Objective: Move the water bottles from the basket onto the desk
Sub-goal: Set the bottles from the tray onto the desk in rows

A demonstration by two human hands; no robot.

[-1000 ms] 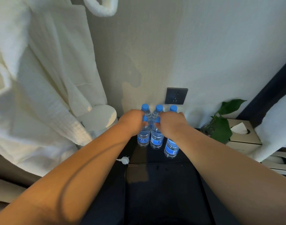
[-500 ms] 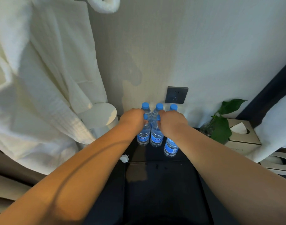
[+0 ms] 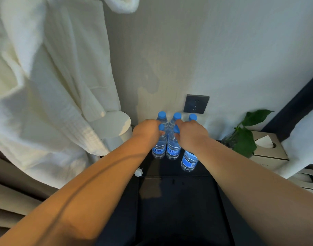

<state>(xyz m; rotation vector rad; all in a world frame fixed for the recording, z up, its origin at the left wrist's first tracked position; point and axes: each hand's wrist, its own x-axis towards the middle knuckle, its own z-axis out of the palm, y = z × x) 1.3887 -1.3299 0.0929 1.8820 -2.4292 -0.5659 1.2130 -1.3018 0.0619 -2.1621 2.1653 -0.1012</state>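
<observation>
5 water bottles [image 3: 173, 150] stand on the bench [image 3: 162, 168]; the grips of left hand [image 3: 148, 130] and right hand [image 3: 192, 134] each hold 1; basket unseen.

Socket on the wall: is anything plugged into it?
No, the socket shows bare holes, with no plug or cable in it.

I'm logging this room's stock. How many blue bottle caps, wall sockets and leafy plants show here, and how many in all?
Blue bottle caps: 5
Wall sockets: 1
Leafy plants: 1
Total: 7
One more cap may hide under the right hand.
</observation>
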